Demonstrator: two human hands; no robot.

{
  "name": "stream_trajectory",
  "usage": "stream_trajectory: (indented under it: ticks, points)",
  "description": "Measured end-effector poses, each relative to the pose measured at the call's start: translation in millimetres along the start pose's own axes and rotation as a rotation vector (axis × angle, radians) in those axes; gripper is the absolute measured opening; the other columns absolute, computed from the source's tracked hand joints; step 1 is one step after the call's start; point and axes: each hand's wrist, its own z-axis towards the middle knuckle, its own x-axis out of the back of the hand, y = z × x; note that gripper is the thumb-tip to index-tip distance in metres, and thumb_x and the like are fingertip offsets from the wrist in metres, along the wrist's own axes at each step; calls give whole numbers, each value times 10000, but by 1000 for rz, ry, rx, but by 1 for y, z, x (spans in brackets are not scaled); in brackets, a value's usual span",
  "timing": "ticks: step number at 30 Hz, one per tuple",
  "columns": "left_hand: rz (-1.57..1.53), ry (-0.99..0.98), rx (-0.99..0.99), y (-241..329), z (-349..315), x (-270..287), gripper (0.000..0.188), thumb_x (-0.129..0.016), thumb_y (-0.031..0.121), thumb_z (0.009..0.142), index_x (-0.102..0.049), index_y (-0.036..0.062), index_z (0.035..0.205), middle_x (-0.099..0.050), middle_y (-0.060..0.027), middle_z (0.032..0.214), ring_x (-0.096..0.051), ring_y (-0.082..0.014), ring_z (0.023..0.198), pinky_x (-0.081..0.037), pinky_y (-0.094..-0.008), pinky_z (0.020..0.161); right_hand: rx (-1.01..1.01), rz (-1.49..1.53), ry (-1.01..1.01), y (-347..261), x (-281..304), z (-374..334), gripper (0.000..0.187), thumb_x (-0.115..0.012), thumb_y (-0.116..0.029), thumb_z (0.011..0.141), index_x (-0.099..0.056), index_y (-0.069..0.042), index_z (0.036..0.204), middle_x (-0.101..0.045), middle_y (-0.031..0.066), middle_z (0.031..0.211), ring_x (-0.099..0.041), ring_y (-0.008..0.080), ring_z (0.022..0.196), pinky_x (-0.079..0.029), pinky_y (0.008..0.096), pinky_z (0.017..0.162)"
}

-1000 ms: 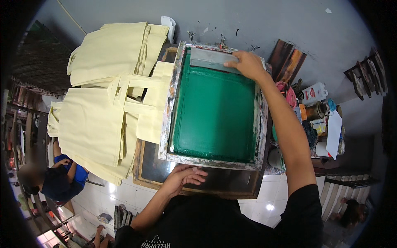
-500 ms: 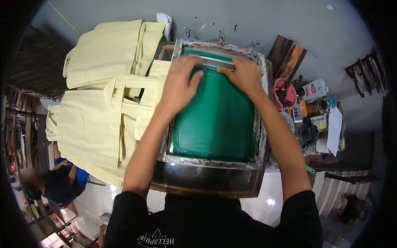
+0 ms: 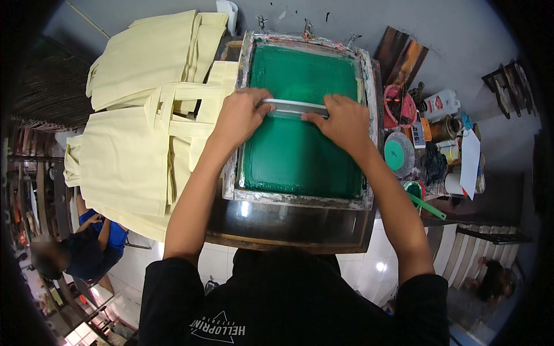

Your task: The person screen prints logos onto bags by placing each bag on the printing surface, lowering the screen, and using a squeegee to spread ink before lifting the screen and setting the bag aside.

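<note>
A screen printing frame lies on a dark table, its mesh coated in green ink. Across the upper half of the mesh stands a squeegee with a pale grey upper edge. My left hand is closed round its left end, and my right hand grips the right end, thumb on the near side. The squeegee's lower edge meets the green mesh. Whatever lies beneath the frame is hidden.
Stacked cream tote bags lie on the left, with another pile behind. On the right are a pink tub, a round container of green ink, a green-handled tool and a white jug. Other people are at far left and right.
Both hands have closed on the squeegee and drawn it from the far end of the screen toward me. The view has shifted a little, showing the green ink container.
</note>
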Motion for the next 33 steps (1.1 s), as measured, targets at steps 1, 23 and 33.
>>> stream_trajectory:
  ticks: [1, 23, 33]
  points:
    - [-6, -8, 19, 4, -13, 4, 188, -749, 144, 879, -733, 21, 1019, -713, -193, 952, -681, -381, 884, -525, -436, 804, 3, 12, 0, -8, 3, -8, 624, -717, -677, 785, -637, -58, 774, -637, 100, 706, -678, 312, 677, -512, 433, 562]
    - [104, 281, -229, 8, -172, 25, 1232, -955, 430, 608, -294, 42, 1573, -439, -192, 1571, -409, -371, 1461, -181, -552, 1230, 110, 118, 122, -73, 94, -116, 222, -722, -142, 768, -682, -76, 976, -645, 61, 960, -658, 234, 897, -534, 408, 803]
    - [154, 139, 232, -31, -85, 47, 789, -742, 395, 895, -424, -16, 1488, -512, -261, 1455, -420, -390, 1404, -215, -510, 1201, 254, -159, 471, -36, 217, 40, 174, -728, -222, 853, -703, -93, 967, -706, 77, 903, -667, 286, 808, -504, 473, 843]
